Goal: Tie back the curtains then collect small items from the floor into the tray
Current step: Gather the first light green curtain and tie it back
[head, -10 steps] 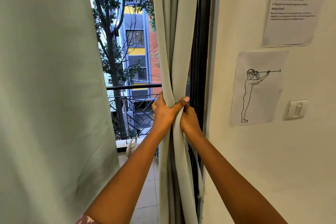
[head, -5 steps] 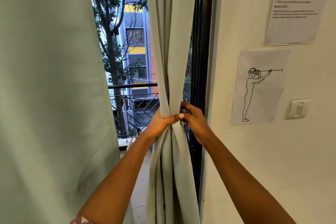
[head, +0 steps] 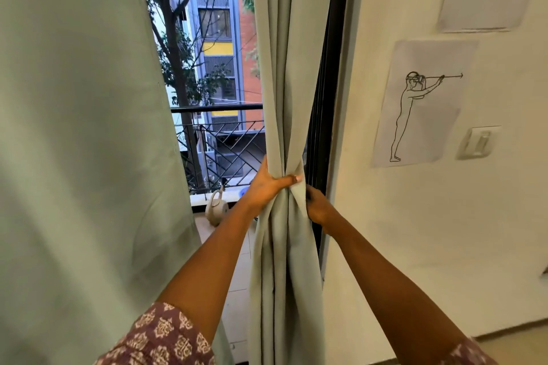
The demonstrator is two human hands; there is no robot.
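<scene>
The right curtain (head: 289, 83), pale grey-green, hangs gathered into a narrow bundle beside the black window frame. My left hand (head: 268, 184) grips the bundle from the left at waist height, thumb across its front. My right hand (head: 317, 206) reaches behind the bundle's right edge, its fingers partly hidden by the cloth. The left curtain (head: 80, 142) hangs loose and wide across the left side. No tie-back, tray or floor items show.
A white wall (head: 400, 231) stands close on the right with two taped paper sheets (head: 421, 104) and a light switch (head: 477, 142). Beyond the glass are a balcony railing (head: 219, 139), a pale watering can (head: 217, 209) and tiled floor.
The view has tilted downward a little. My left hand keeps its grip on the gathered curtain, while my right hand has dropped lower and slid behind the bundle's right edge.
</scene>
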